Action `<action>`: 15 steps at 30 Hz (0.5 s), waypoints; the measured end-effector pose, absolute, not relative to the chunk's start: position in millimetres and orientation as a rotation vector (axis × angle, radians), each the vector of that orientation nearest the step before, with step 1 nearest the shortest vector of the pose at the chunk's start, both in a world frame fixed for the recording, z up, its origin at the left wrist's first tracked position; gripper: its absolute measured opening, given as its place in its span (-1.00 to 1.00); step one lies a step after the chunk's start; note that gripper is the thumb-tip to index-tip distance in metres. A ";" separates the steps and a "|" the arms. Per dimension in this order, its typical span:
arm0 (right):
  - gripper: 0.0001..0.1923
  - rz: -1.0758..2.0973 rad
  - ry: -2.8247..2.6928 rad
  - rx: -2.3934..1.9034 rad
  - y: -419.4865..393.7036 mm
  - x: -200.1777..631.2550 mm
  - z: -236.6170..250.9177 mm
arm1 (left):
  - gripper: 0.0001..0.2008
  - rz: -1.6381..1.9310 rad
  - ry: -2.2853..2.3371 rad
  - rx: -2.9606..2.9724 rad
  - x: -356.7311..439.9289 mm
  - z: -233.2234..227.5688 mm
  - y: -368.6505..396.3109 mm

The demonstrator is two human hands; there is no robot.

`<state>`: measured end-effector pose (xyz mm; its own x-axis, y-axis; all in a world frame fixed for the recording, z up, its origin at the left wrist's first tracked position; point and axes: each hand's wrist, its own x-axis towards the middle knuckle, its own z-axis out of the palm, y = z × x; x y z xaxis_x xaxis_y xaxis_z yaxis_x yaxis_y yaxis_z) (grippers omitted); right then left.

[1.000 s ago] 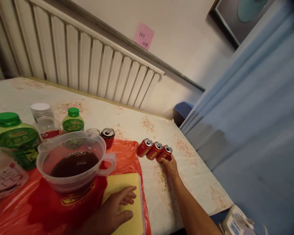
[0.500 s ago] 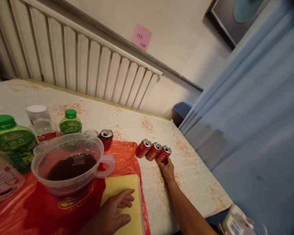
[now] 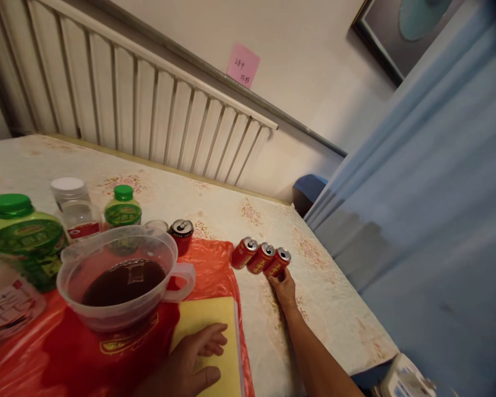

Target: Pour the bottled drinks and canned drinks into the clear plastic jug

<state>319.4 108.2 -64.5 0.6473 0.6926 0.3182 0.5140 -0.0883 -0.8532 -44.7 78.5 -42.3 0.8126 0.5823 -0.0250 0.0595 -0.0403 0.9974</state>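
Note:
Three opened red drink cans stand in a row on the flowered tablecloth: a left can (image 3: 244,253), a middle can (image 3: 261,259) and a right can (image 3: 278,263). My right hand (image 3: 285,288) has its fingers around the lower part of the right can. Over a yellow notebook (image 3: 227,336) hovers or rests my left hand (image 3: 198,358), fingers apart, holding nothing; contact cannot be made out. Left of it stands a clear plastic measuring jug (image 3: 119,317) with dark brown liquid inside and a handle toward the right.
A red plastic bag (image 3: 215,264) lies under the jug and notebook. Around the jug stand another red can (image 3: 182,240), a large green bottle (image 3: 27,237), a small green bottle (image 3: 123,212), a white-lidded jar (image 3: 74,207) and a labelled container (image 3: 10,309). A blue curtain (image 3: 430,182) hangs right.
The view has shifted slightly, so everything sits a little further right. My right hand stays at the right can, and my left hand keeps its pose over the notebook.

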 end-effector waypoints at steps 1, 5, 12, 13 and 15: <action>-0.54 0.202 -0.980 -1.744 108.5 319.4 -65.1 | -0.35 0.452 0.528 1.571 -44.9 -42.2 78.4; -0.55 0.201 -0.975 -1.746 109.1 318.7 -66.2 | -0.36 0.453 0.528 1.581 -45.4 -43.3 78.4; -0.52 0.189 -0.971 -1.755 109.6 319.3 -69.1 | -0.35 0.430 0.552 1.552 -45.9 -41.7 76.4; -0.52 0.188 -0.974 -1.758 109.7 320.3 -70.2 | -0.35 0.431 0.558 1.548 -45.9 -40.7 75.9; -0.52 0.189 -0.981 -1.761 110.1 322.7 -72.7 | -0.35 0.429 0.574 1.537 -45.9 -38.1 75.0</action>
